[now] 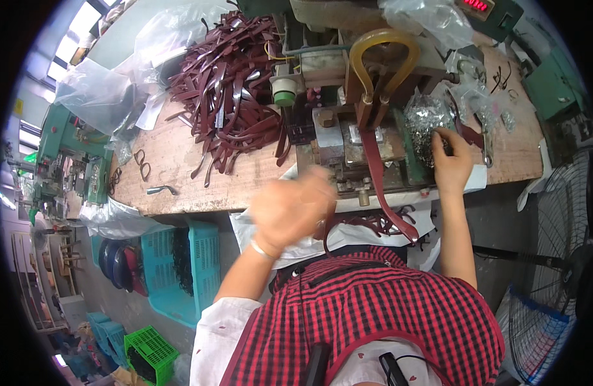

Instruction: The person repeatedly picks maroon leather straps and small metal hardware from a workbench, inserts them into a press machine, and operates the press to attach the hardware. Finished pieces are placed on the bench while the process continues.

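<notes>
My left hand (290,209) is smeared by motion in front of the bench edge; whether it holds anything cannot be told. A dark red strip shows just below its fingers. My right hand (453,161) reaches to a heap of small metal parts (426,122) in clear plastic, its fingers curled at the heap's edge and their tips partly hidden. Between the hands, a dark red eyeglass temple (377,170) hangs from the bench machine (332,132), its curved tip toward me. More temples (367,224) lie on white sheeting at my lap.
A large pile of dark red temples (229,90) covers the bench's left part. A yellow-brown hose (385,40) loops above the machine. Pliers (486,141) lie on the right. A fan (554,257) stands at right; turquoise crates (203,270) sit below left.
</notes>
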The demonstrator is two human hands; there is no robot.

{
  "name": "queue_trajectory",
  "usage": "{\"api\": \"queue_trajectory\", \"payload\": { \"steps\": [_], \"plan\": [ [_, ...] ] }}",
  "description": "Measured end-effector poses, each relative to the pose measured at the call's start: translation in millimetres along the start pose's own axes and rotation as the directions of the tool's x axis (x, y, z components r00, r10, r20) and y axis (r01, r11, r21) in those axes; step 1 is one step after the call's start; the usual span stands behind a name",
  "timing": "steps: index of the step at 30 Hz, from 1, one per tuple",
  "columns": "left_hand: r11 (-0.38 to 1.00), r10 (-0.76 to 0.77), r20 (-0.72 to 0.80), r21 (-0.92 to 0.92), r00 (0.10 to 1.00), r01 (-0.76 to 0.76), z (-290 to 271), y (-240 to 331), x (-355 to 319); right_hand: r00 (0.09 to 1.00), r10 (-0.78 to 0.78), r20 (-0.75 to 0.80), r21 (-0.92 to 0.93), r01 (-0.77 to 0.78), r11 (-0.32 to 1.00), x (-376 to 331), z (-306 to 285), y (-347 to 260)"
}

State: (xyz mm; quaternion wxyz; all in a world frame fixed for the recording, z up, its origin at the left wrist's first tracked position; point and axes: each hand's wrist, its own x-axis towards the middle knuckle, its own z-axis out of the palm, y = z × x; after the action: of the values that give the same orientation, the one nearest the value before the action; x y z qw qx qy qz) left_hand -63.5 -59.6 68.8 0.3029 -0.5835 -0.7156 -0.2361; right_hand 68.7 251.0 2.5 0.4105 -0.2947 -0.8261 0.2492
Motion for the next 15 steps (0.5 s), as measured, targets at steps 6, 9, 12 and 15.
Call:
{"api": "queue_trajectory", "payload": {
  "steps": [6,9,12,15],
  "plan": [
    [0.831,-0.464,0.106,0.395,0.880,0.391,53.4,-138.7,-41.1,0.974,0.225,0.003,0.321,-0.214,0.923,-4.5,10.6,4.8],
    [0.904,-0.358,-0.082,0.220,0.930,0.368,65.1,-156.0,-65.7,0.930,0.362,-0.059,0.588,-0.261,0.766,-6.4,7.1,10.5],
    [0.932,-0.310,-0.302,0.092,0.901,0.351,55.8,-171.9,-52.4,0.890,0.454,-0.052,0.796,-0.237,0.557,-14.1,6.1,26.7],
    [0.587,-0.786,-0.288,-0.624,0.546,0.516,31.6,-163.6,-9.5,0.858,0.513,-0.039,0.794,-0.284,0.537,0.3,22.4,28.7]
  ]
}}
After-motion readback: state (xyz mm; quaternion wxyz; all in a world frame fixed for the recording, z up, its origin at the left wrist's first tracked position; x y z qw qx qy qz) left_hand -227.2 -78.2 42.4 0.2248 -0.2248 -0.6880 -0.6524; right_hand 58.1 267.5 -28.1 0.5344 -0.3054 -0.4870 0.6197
